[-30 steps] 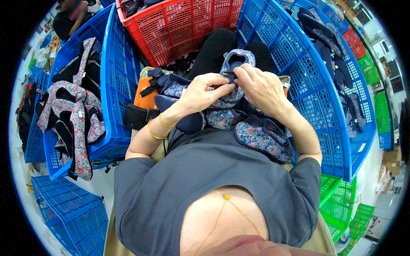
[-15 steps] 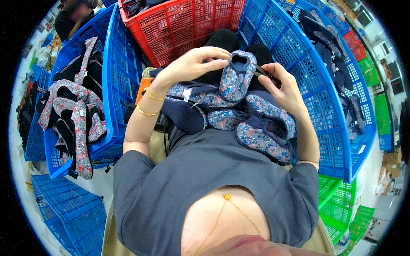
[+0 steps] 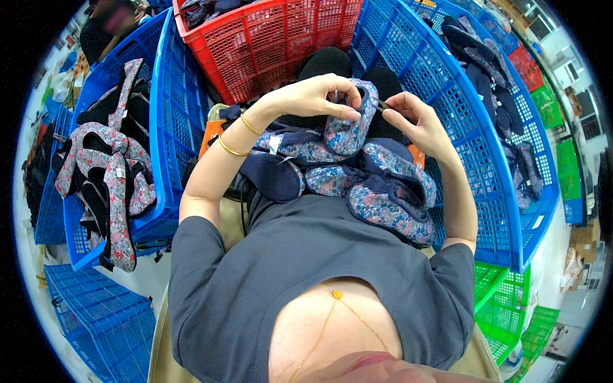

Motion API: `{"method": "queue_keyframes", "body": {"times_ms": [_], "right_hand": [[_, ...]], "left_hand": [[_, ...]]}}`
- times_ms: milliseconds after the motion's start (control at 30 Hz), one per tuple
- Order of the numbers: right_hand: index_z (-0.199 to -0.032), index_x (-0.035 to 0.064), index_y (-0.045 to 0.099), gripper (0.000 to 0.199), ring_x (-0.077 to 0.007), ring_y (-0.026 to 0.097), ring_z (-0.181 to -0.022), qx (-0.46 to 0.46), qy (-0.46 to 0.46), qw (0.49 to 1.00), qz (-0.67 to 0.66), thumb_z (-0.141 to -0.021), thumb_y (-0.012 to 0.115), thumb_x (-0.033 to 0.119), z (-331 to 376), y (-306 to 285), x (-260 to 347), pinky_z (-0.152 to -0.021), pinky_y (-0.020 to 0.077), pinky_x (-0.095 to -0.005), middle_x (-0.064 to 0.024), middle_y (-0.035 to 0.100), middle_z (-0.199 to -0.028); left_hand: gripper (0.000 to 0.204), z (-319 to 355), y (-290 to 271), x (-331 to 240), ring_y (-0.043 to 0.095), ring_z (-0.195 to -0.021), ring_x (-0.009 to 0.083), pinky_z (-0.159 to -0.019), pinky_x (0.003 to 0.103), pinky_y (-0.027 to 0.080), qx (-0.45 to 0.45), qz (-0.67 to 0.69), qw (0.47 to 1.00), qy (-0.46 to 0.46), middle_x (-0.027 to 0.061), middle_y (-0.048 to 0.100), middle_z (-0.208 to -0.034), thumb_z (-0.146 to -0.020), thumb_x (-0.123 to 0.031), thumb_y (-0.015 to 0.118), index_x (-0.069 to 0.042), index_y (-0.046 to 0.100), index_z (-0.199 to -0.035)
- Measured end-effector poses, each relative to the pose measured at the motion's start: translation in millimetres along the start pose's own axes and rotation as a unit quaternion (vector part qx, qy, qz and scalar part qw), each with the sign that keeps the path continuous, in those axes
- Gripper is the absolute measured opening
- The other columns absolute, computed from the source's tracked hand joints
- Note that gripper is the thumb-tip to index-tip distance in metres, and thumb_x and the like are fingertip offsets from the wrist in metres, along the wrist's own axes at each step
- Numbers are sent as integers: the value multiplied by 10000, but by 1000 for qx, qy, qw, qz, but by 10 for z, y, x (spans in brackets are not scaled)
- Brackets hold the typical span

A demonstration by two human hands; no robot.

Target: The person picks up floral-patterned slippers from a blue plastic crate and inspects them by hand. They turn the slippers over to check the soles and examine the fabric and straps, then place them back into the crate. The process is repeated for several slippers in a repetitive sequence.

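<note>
1. Crates ring you on all sides: a red crate [image 3: 281, 45] stands straight ahead of the floral slipper [image 3: 350, 121] you hold, one blue crate [image 3: 150, 134] sits to that slipper's left, and another blue crate [image 3: 485, 166] sits to its right.
2. Your lap is the working surface. A pile of slippers [image 3: 357, 185] in the same blue floral cloth with dark navy linings lies on it, just below the held slipper and touching your grey shirt [image 3: 306, 274].
3. You hold the floral slipper above that pile, in front of your dark knees. Its long axis runs nearly away from you, tilted a little to the right, with the far end toward the red crate and the near end resting against the pile.
4. Your left hand [image 3: 313, 97] comes over the slipper from its left, fingers curled and pinching its upper edge. Two gold bangles [image 3: 239, 135] sit on that wrist.
5. Your right hand [image 3: 415, 118] is just right of the slipper, thumb and forefinger pinched on a thin dark strip at its rim; what that strip is cannot be told.
6. Left of the slipper, the blue crate holds grey-and-red floral slippers [image 3: 108, 179]. Right of it, the other blue crate holds dark ones [image 3: 491, 76].
7. Green crates [image 3: 511, 306] stand further right and nearer you.
</note>
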State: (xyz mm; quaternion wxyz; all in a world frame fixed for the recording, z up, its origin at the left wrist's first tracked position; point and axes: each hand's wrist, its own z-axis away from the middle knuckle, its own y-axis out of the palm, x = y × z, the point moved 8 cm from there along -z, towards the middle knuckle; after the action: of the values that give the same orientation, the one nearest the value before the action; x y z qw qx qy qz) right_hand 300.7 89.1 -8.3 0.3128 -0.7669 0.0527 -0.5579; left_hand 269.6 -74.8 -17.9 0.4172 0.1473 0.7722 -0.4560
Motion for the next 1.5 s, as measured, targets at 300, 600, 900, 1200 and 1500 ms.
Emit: {"method": "queue_keyframes", "body": {"times_ms": [300,600,900,1200,1500], "right_hand": [[-1071,28,610,300,-64,579,-766,39,29,998,-29,-928,653,288,-69,-49,-37,-647,467,-210,-7,626,-885],[-1030,31,626,306,-67,565,-690,117,-19,993,16,-928,644,320,-196,52,149,-590,454,-192,-15,623,-837],[-932,3,641,343,-106,553,-678,172,-24,978,114,-911,657,344,-384,159,300,-610,456,-265,-45,625,-758],[-895,6,638,351,-114,521,-652,185,4,974,132,-908,657,356,-444,221,301,-583,427,-274,-35,598,-722],[-926,56,632,311,-36,449,-573,160,-23,983,93,-913,658,365,-439,208,211,-489,328,-187,41,532,-676]], "left_hand": [[259,-56,20,145,559,-886,82,-821,252,468,13,79,996,-28,-7,635,-908,-905,-269,684,-30,660,-1001],[229,4,-116,128,539,-828,64,-780,243,468,-49,99,994,-16,-20,608,-857,-950,-243,625,-20,642,-1000],[203,8,-103,61,544,-780,69,-742,251,479,-70,57,996,-4,-1,602,-818,-979,-216,572,-20,610,-1016],[202,0,-139,31,598,-739,98,-702,267,506,-72,19,997,-8,28,630,-829,-981,-209,561,-22,612,-1037],[162,-8,-154,-23,592,-782,92,-735,255,505,-94,15,995,-8,25,621,-838,-966,-154,569,-15,608,-1041]]}}
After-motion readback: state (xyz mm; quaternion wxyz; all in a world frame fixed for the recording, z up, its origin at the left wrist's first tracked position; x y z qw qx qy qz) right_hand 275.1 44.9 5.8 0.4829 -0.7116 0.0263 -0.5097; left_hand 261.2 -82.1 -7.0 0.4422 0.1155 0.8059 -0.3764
